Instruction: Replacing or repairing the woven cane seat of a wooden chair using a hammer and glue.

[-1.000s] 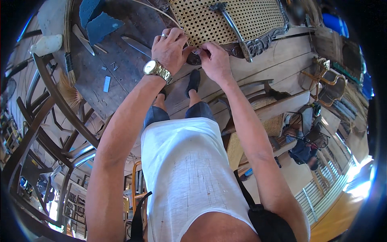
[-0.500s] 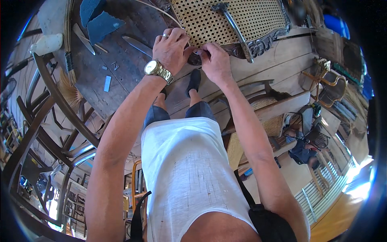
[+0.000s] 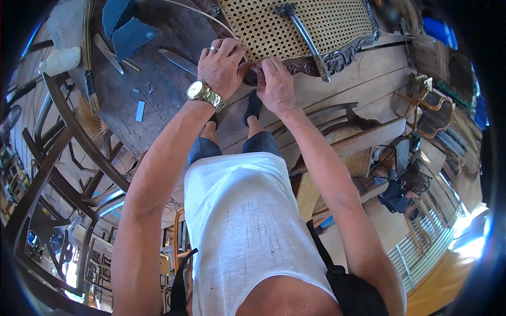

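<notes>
A woven cane panel (image 3: 263, 31) in a dark carved wooden frame (image 3: 342, 62) lies at the top of the view. At its near left corner my left hand (image 3: 220, 66), wearing a ring and a metal wristwatch (image 3: 196, 90), bends its fingers over the frame's edge. A thin pale strip (image 3: 211, 17) runs from the upper left to these fingers. Just right of it, my right hand (image 3: 275, 87) pinches at the same corner, thumb and fingers pressed together. Whatever either hand holds is hidden by the fingers. A hammer (image 3: 303, 34) rests across the cane.
On the dark worktable (image 3: 163, 116) lie a knife (image 3: 178, 59), another blade (image 3: 108, 52), blue sandpaper pieces (image 3: 132, 38) and staples (image 3: 139, 110). Wooden chair frames (image 3: 89, 152) crowd the left. A cane-seated chair (image 3: 342, 137) stands at right, and a person (image 3: 395, 197) sits beyond.
My right hand has shifted slightly left and down, turning more upright at the corner. My left hand stays nearly in place.
</notes>
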`<action>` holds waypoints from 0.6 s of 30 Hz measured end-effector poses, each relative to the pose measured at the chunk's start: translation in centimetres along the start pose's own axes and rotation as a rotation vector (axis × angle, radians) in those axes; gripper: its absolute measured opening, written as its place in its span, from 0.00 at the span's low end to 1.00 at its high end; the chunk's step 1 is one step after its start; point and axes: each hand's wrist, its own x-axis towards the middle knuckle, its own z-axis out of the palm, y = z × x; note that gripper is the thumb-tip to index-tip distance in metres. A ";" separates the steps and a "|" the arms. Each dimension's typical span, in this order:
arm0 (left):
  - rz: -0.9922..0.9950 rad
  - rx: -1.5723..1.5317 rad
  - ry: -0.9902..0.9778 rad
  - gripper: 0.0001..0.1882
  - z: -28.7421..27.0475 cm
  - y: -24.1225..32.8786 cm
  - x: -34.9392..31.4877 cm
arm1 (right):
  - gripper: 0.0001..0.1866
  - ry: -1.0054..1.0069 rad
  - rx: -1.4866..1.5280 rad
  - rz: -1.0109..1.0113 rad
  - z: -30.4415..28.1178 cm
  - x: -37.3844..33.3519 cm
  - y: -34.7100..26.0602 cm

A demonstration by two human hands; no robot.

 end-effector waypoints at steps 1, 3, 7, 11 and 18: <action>0.002 0.000 0.000 0.18 0.1 0.0 0.0 | 0.18 0.002 0.000 0.001 0.0 -0.1 0.1; 0.009 0.004 0.022 0.18 0.2 0.1 -0.2 | 0.19 -0.002 -0.013 0.019 0.1 -0.3 0.0; 0.011 -0.011 0.017 0.18 0.2 0.3 -0.2 | 0.21 -0.015 -0.021 -0.004 -0.1 -0.5 -0.1; 0.015 -0.005 0.019 0.18 0.1 0.0 -0.1 | 0.22 -0.020 -0.102 -0.069 -0.1 -0.3 0.0; -0.005 0.011 -0.012 0.18 0.3 0.0 -0.3 | 0.11 -0.021 -0.070 0.055 0.5 -1.0 -0.6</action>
